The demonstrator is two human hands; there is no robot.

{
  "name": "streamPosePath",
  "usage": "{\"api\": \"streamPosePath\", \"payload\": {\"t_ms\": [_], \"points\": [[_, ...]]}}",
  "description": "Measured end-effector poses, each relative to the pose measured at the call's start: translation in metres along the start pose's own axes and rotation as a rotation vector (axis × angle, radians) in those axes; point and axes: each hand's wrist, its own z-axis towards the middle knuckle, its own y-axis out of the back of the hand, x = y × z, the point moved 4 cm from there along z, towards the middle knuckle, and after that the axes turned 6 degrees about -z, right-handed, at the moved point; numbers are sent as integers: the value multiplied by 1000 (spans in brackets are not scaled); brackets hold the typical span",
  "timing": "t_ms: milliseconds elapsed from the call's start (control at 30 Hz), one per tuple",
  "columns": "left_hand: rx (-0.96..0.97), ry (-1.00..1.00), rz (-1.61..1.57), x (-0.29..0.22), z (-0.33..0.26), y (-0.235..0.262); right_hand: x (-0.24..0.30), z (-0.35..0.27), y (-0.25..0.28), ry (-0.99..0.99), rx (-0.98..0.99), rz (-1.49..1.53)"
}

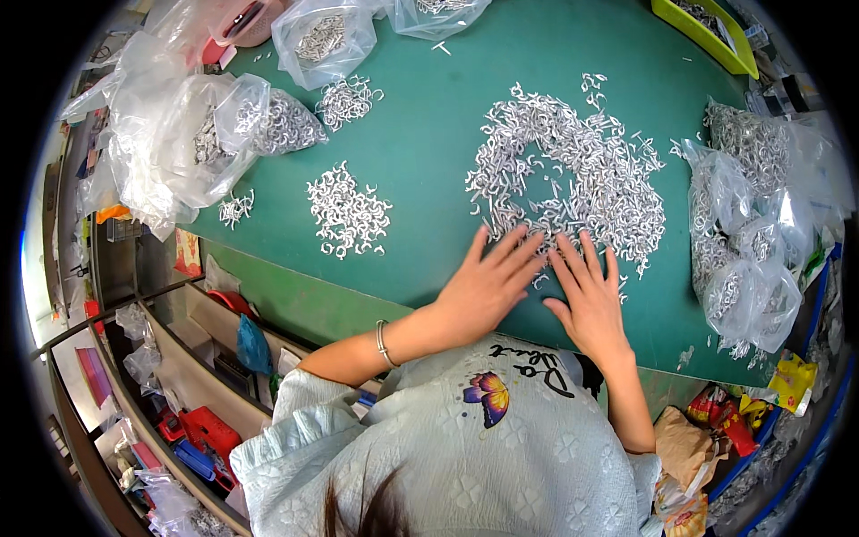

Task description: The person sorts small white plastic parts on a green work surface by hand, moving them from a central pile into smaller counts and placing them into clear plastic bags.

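Note:
A large heap of small silver curved metal pieces (617,179) lies on the green tabletop (420,161), with a thin patch near its middle. My left hand (490,279) rests at the heap's near edge, fingers spread and fingertips touching the pieces. Beside it, my right hand (586,291) lies with its fingers stretched out over the same edge. Neither hand grips anything. To the left sits a smaller pile of similar pieces (347,213). Farther back is another little pile (347,101), and a tiny cluster (235,208) lies near the left edge.
Clear plastic bags of metal pieces stand at the left (277,121), the back (322,40) and the right (747,242). A yellow-green tray (707,31) is at the back right, a pink basket (250,22) at the back left. Drawers with a red tool (210,434) sit lower left.

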Motion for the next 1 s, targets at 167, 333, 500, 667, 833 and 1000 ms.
{"api": "streamPosePath", "payload": {"t_ms": [167, 333, 500, 667, 833, 1000], "points": [[33, -56, -47, -4, -17, -6, -12, -19, 4, -133, -81, -24], [-49, -58, -24, 1, -9, -6, 0, -23, -2, -131, -67, -10], [-151, -77, -73, 6, -17, -3, -8, -34, 2, -235, -174, 30], [-70, -80, -16, -2, -22, -11, 7, -31, -7, -158, -44, -48], [-160, -38, -62, 3, -24, -2, 6, -33, -1, -186, -119, -46], [-158, -22, -11, 11, -31, -2, 18, -47, -12, -127, 45, 6]]}}
